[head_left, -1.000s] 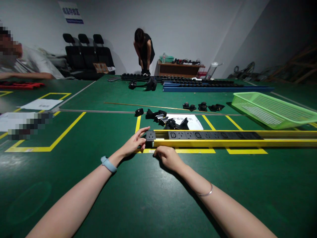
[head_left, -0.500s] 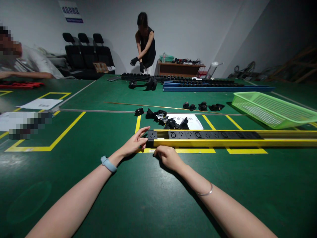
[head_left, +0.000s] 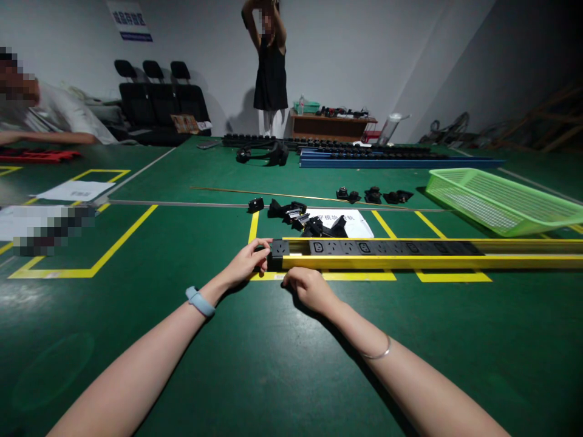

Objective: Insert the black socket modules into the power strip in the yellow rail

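Observation:
A long yellow rail (head_left: pixel 410 262) lies across the table with a row of black socket modules (head_left: pixel 364 248) in its channel. At its left end, one black socket module (head_left: pixel 279 247) is partly inside, with a gap between it and the row. My left hand (head_left: pixel 246 262) has its fingers bent and drawn together against the outer end of this module. Just in front of the rail's left end rests my right hand (head_left: pixel 310 289), its fingers curled in; the fingertips are partly hidden.
Loose black modules (head_left: pixel 314 224) and a paper sheet (head_left: pixel 359 223) lie behind the rail. A green basket (head_left: pixel 501 200) stands at the right. Farther back are a thin rod (head_left: pixel 273 193) and blue rails (head_left: pixel 387 162). Two people are beyond the table.
My left hand's fingers have drawn closer together at the module's end. My right hand and the rail look unmoved. In the background, the bending person now stands upright with arms raised.

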Demonstrator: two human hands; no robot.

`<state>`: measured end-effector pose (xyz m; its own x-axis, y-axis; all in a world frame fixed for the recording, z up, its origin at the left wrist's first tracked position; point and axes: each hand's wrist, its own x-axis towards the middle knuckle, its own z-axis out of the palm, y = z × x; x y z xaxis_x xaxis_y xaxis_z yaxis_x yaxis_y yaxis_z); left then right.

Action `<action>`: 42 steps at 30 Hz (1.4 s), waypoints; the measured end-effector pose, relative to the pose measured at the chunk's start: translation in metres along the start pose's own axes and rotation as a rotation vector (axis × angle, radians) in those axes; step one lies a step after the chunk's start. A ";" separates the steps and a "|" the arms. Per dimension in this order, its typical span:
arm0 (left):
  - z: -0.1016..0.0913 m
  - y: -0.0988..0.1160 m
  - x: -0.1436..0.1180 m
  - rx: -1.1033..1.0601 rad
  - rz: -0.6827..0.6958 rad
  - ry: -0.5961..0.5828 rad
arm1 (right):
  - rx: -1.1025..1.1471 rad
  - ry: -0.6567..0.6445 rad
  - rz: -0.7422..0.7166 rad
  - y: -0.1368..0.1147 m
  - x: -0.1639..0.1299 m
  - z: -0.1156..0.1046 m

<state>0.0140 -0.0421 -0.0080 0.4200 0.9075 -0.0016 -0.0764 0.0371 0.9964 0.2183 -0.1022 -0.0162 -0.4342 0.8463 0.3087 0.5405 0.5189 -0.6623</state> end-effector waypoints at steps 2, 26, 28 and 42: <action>0.001 0.001 -0.001 0.009 -0.007 -0.011 | -0.005 -0.002 0.003 -0.001 0.000 0.000; -0.001 0.006 -0.003 -0.049 -0.075 -0.010 | -0.007 -0.013 0.000 0.000 0.000 0.000; -0.001 0.007 -0.004 -0.034 -0.069 -0.003 | -0.004 -0.014 0.001 0.000 0.000 0.000; -0.001 0.014 -0.006 0.183 -0.031 -0.092 | 0.031 0.190 0.052 0.001 -0.005 0.000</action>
<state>0.0097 -0.0464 0.0056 0.5009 0.8649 -0.0329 0.0999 -0.0200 0.9948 0.2206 -0.1057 -0.0181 -0.2610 0.8807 0.3952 0.5345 0.4728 -0.7006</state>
